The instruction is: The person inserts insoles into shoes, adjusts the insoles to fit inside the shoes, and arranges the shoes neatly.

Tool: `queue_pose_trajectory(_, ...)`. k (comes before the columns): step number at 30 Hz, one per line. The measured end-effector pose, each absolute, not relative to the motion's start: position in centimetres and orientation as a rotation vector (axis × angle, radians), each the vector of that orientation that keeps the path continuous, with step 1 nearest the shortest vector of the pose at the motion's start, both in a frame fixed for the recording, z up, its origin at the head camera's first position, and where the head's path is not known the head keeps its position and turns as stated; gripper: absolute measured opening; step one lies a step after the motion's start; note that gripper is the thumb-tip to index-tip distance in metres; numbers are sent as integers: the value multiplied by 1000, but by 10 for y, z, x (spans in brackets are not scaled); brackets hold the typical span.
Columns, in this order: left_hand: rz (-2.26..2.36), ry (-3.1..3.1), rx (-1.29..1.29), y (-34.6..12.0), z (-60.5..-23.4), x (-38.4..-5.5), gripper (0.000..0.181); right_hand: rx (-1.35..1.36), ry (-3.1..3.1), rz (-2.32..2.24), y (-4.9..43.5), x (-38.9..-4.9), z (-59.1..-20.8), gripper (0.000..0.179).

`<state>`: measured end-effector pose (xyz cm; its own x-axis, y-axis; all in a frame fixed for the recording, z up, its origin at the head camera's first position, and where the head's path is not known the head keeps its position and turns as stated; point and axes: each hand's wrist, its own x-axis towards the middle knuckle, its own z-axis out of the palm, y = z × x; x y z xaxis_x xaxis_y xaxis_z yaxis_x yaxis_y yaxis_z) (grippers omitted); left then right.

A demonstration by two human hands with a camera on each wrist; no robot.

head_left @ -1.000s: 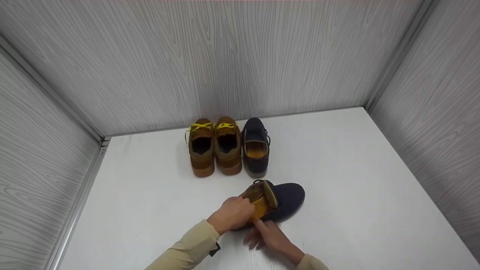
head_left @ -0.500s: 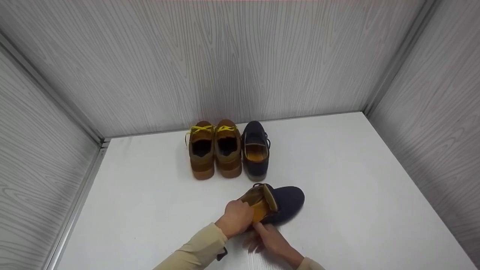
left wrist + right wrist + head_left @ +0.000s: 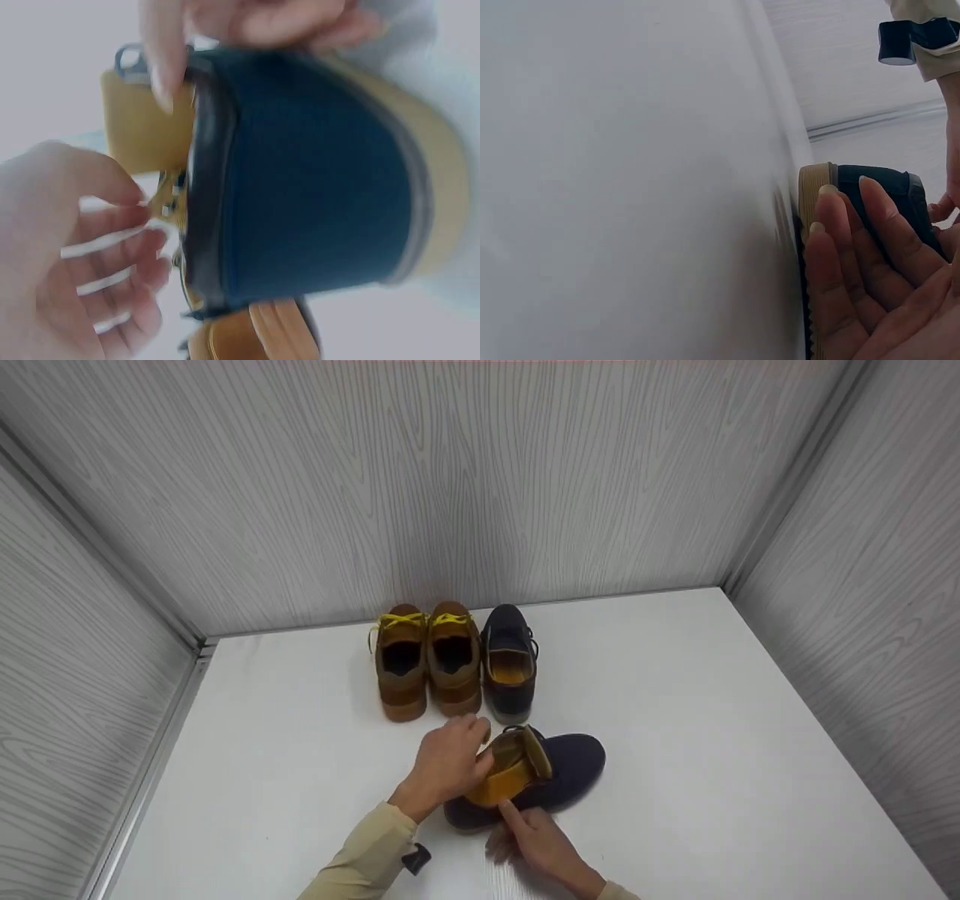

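Observation:
A navy shoe (image 3: 574, 769) with a tan insole lies sideways on the white table, toe to the right, its tongue raised. My right hand (image 3: 536, 840) holds its near side, thumb over the collar and fingers along the outside wall. In the right wrist view those fingers (image 3: 870, 262) lie along the shoe. My left hand (image 3: 448, 757) is over the far side of the opening, fingers loosely bent. In the left wrist view, the left thumb and forefinger tips come close to the eyelet edge (image 3: 169, 206), and the navy heel (image 3: 315, 180) faces the camera.
Behind stand two brown shoes (image 3: 403, 690) with yellow laces and the other navy shoe (image 3: 511, 697), side by side with toes toward the back wall (image 3: 465, 495). The white table (image 3: 675, 697) is bounded by grey wood-grain side panels.
My left hand has come out of the shoe's heel opening and moved up to its far side, uncovering the heel. The right hand keeps its hold on the near side.

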<state>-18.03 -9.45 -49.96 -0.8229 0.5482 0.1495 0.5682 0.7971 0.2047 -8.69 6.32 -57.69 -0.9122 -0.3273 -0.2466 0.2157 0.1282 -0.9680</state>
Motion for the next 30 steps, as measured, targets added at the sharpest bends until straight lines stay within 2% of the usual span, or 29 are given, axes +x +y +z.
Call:
queue_pose_trajectory(4,-431,-3039,-791,-104,-505,-187,29,-95,2022,-1818,62,-84,-563,61)
queue_pose_trajectory(10,-515,-3177,-897,-111,-518,-192,16,-68,2003,-1840,62,-86,-565,57)
queue_pose_trajectory(12,-545,-3184,-969,-111,-519,-193,14,-66,2009,-1841,63,-89,-576,56)
queue_pose_trajectory(17,-739,-3160,-1128,-117,-519,-189,10,-60,2055,-1808,69,-88,-573,49)
queue_pose_trajectory(22,-1055,-3183,-1169,-121,-525,-174,5,-91,2346,-1526,84,-83,-560,41)
queue_pose_trajectory(30,-1286,-3150,-1041,-101,-531,-128,12,-66,2621,-1066,123,-84,-543,39)
